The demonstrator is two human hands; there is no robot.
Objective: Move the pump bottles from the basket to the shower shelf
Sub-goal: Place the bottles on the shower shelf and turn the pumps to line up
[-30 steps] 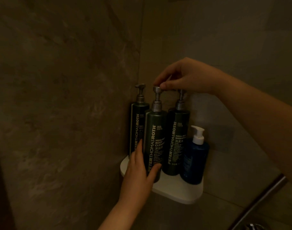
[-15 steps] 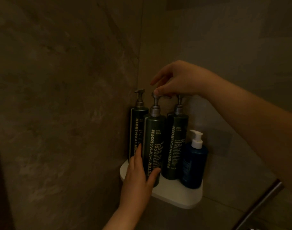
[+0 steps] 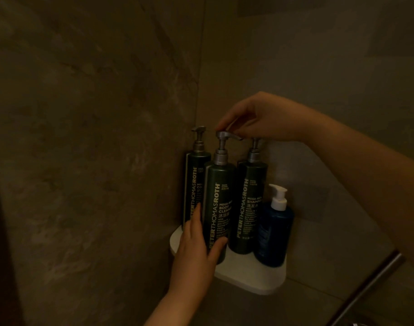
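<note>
Three tall dark green pump bottles stand upright on the white corner shower shelf [image 3: 250, 277]. The body cleanser bottle [image 3: 219, 203] is in front, with a conditioner bottle [image 3: 193, 180] behind it on the left and a shampoo bottle [image 3: 248, 203] on the right. My left hand [image 3: 196, 250] wraps the cleanser bottle's lower body. My right hand [image 3: 260, 117] pinches its silver pump head [image 3: 227, 135] from above, the spout pointing right. A shorter blue bottle with a white pump [image 3: 273, 229] stands at the shelf's right end. No basket is in view.
Two stone-tiled shower walls meet in the corner [image 3: 200, 67] behind the shelf. A metal rail [image 3: 370, 282] runs diagonally at the lower right. The scene is dimly lit.
The cleanser bottle's pump head has turned under my right fingers, so its spout now points right. My left hand stays on the bottle's body.
</note>
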